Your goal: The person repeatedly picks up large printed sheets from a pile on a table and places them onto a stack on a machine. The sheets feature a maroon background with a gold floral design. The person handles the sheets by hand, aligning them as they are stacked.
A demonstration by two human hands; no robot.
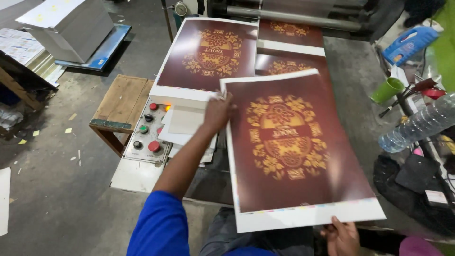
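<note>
A large printed sheet [289,142], dark maroon with a gold ornamental design and a white border, is held tilted in front of me. My left hand [218,111] grips its upper left corner, arm in a blue sleeve. My right hand [341,237] holds its white bottom edge from below. A second sheet of the same print [208,54] lies flat to the upper left, and more such prints [289,31] lie beyond by the machine rollers.
A control panel [147,132] with red, green and black buttons sits left of my arm, beside a wooden stool [121,104]. A paper stack [66,26] stands on a pallet at upper left. A green cup [386,90], plastic bottle [419,124] and clutter fill the right.
</note>
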